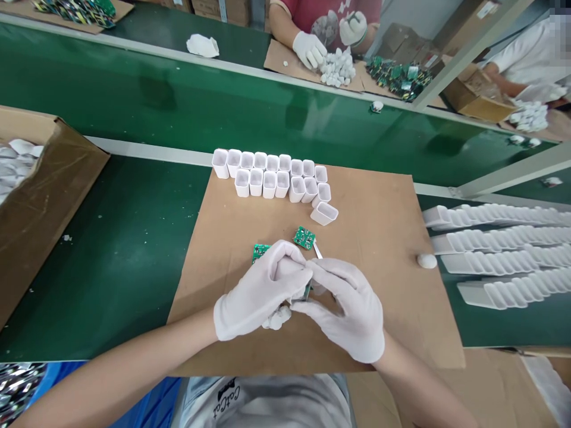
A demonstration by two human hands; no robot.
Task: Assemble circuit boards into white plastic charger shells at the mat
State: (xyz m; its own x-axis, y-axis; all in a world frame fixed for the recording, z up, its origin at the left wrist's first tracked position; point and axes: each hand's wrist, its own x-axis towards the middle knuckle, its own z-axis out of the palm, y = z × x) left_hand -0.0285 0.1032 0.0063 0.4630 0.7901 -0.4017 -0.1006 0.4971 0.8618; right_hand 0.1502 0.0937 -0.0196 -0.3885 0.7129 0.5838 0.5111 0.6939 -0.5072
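Note:
Both hands wear white gloves and meet over the middle of a brown cardboard sheet (375,238). My left hand (267,288) and my right hand (345,306) pinch a small green-and-white piece (307,290) between their fingertips, mostly hidden by the gloves. Below my left hand lies a small heap of white pieces (277,318). Just beyond the fingers are a green circuit board (304,238) and another board (260,251), partly covered by my left hand. Two rows of open white cups (269,183) stand at the sheet's far edge, with one tilted cup (324,213) nearer.
An open cardboard box (49,220) of white parts is at left. Stacked white cups (513,249) lie in rows at right, beside a round white piece (427,261). Beyond the green ledge (200,107), a gloved person handles white pieces; another person sits at far right.

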